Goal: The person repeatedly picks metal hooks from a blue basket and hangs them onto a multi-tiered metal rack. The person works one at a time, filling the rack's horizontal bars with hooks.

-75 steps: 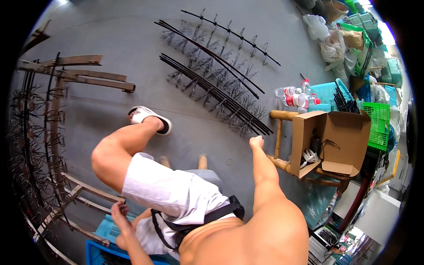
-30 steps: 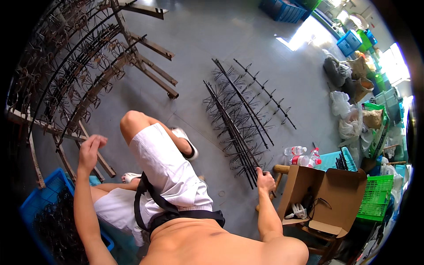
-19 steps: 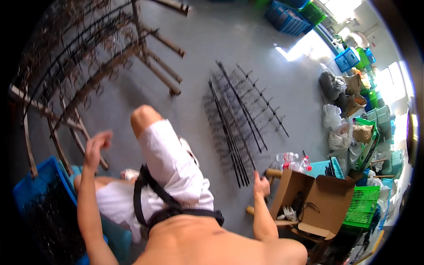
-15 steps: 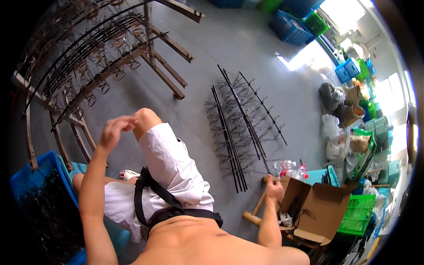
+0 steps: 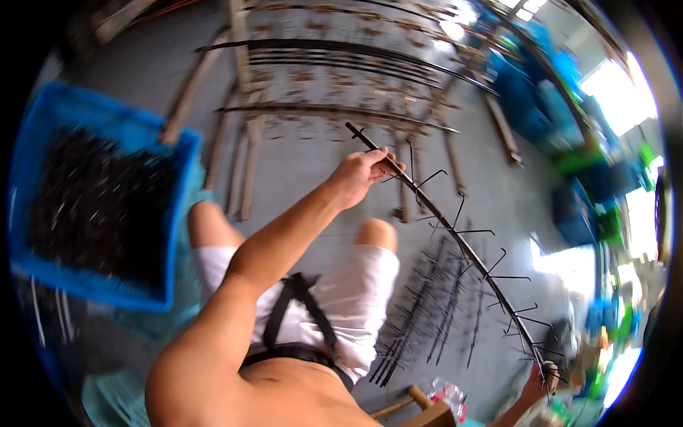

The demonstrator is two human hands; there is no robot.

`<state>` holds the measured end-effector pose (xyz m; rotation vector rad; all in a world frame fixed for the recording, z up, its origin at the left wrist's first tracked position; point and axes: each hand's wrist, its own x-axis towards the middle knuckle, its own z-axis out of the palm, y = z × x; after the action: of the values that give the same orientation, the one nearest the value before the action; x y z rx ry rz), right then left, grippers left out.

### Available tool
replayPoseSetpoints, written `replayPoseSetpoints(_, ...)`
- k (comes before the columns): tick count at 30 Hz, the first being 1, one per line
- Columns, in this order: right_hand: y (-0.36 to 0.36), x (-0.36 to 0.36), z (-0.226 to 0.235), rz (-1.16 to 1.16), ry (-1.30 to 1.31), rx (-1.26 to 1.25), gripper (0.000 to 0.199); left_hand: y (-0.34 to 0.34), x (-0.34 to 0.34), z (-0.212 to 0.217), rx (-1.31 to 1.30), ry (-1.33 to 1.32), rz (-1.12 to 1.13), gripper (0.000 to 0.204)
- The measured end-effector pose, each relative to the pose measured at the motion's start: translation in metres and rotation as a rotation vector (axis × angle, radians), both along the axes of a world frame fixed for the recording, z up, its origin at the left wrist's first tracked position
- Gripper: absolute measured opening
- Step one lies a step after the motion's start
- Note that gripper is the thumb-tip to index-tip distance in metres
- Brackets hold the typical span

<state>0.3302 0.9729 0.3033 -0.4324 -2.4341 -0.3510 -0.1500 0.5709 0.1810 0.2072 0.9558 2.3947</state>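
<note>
A long black rod with thin bent wire hooks (image 5: 464,243) slants across in front of me, from the upper middle down to the lower right. Close to its upper end, my left hand (image 5: 361,178) grips it with thumb and fingers. My right hand (image 5: 538,384) is closed round the lower end near the right rim, partly smeared by motion. The hooks stick out on both sides along the rod, and nothing can be made out hanging on them.
A metal rack (image 5: 341,110) with several crossbars stands ahead. To my left is a blue crate (image 5: 186,213) full of small dark pieces. More hooked rods (image 5: 420,313) lie on the floor at right, with plastic bottles (image 5: 447,393) and a cardboard box (image 5: 430,416) nearer me.
My view has turned left toward the rack. The hooked rod is now raised between both hands. My left hand, empty before, has moved onto its upper end.
</note>
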Motion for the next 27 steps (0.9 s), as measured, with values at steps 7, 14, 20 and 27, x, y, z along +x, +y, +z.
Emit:
replayPoseSetpoints(7,-0.025,-0.292,-0.074,0.581,0.027,-0.277,0.022,-0.179,0.026,-0.067,-0.226,-0.181,0.572,0.022)
replayPoseSetpoints(14,-0.059,-0.432,-0.156,0.641,-0.347,-0.485,0.021,-0.237,0.03,-0.121,-0.401,-0.373,0.783,0.022)
replayPoseSetpoints(20,-0.053,-0.469,-0.198,0.614,-0.291,-0.369,0.021,-0.262,0.05,-0.113,-0.782,-0.328,0.646,0.026)
replayPoseSetpoints(27,-0.057,-0.458,-0.194,0.56,-0.31,-0.532,0.019,-0.401,0.085,-0.073,-1.727,-0.025,0.91,0.023)
